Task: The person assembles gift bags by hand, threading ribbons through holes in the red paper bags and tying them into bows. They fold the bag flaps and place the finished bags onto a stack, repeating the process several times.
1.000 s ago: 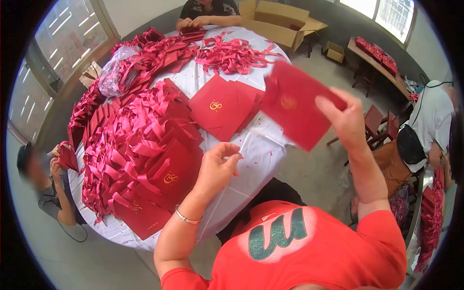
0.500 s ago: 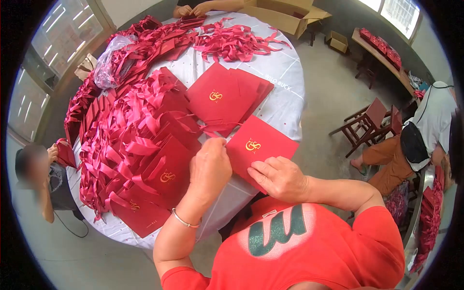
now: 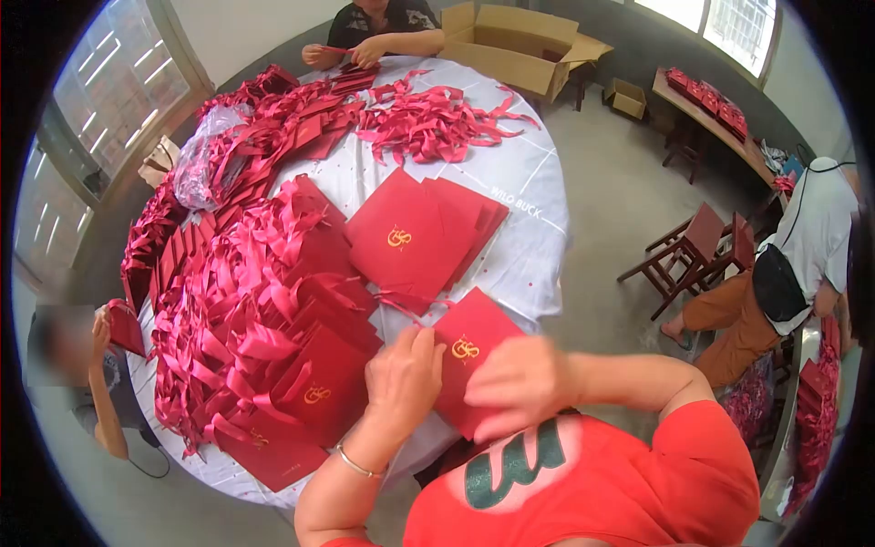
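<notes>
A red card bag with a gold emblem (image 3: 474, 321) is between my two hands at the near edge of the table. My left hand (image 3: 404, 374) has its fingers pinched at the bag's left corner, beside a thin red ribbon. Blurred by motion, my right hand (image 3: 519, 383) lies over the bag's right side, and what its fingers grip is unclear. Beyond is a stack of flat red bags (image 3: 406, 237). To the left sits a big heap of red bags with ribbon handles (image 3: 264, 301).
Loose ribbons (image 3: 428, 123) lie at the far side of the white-covered table (image 3: 538, 228). One person (image 3: 392, 41) works there, another (image 3: 100, 401) at the left, a third (image 3: 811, 246) at the right. A cardboard box (image 3: 510, 55) and stools (image 3: 684, 251) stand beyond.
The view has tilted up, so the table sits lower. My right hand has shifted over the bag and is now blurred. My left hand remains at the bag's left side.
</notes>
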A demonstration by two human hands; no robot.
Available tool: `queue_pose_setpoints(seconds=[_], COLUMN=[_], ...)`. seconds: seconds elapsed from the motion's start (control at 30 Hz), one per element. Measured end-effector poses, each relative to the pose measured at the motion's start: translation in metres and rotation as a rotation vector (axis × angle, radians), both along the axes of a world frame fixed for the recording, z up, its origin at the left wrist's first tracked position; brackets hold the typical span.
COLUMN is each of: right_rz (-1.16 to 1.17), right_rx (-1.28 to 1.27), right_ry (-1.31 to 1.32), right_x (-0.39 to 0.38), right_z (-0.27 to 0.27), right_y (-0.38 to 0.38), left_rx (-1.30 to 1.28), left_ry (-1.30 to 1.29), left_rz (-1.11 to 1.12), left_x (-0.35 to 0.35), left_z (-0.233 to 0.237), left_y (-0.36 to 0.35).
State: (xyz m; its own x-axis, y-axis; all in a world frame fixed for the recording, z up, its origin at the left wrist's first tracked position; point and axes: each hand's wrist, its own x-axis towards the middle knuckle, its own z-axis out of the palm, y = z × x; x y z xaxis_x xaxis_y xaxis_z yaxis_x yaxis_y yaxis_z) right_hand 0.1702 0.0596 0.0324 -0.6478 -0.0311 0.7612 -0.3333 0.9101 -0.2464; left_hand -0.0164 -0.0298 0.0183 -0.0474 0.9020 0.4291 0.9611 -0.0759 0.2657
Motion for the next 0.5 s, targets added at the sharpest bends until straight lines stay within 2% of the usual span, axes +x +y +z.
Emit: queue_pose_setpoints(seconds=[0.07, 0.1, 0.2, 0.27, 0.33, 0.37, 0.43, 0.47, 0.5], right_rz=[-0.196, -0.356, -0.677, -0.829, -1.128, -1.152, -1.265, -1.3, -1.34], right_rx=[0.011, -0.044, -0.468, -0.608, -0.403, -0.449, -0.174, -0.077, -0.1], right_ry=[-0.008, 0.086, -0.127, -0.109, -0.05, -0.071, -0.065, -0.155, -0.324], right_x=[0.0, -0.009, -0.028, -0.038, -0.046, -0.046, -0.049, -0.049, -0.051], right_z=[0.004, 0.006, -0.009, -0.038, -0.061, -0.059, -0.063, -0.066, -0.066], right_y=[0.047, 0.076, 0.177, 0.247, 0.308, 0.329, 0.363, 0.378, 0.389], left_rx=[-0.025, -0.024, 0.004, 0.007, -0.01, -0.014, -0.011, -0.025, -0.012], left_ry=[0.015, 0.013, 0.062, 0.066, 0.039, 0.024, 0.023, 0.025, 0.053], left_rz=[0.0, -0.014, 0.002, -0.049, -0.097, -0.118, -0.149, -0.144, -0.149], left_x=[0.002, 0.003, 0.007, 0.005, 0.003, 0.002, 0.001, -0.001, -0.003], left_z=[0.002, 0.004, 0.009, 0.007, 0.004, 0.003, -0.001, -0.003, -0.005], left_y=[0.0, 0.0, 0.0, 0.001, 0.003, 0.004, 0.007, 0.007, 0.007])
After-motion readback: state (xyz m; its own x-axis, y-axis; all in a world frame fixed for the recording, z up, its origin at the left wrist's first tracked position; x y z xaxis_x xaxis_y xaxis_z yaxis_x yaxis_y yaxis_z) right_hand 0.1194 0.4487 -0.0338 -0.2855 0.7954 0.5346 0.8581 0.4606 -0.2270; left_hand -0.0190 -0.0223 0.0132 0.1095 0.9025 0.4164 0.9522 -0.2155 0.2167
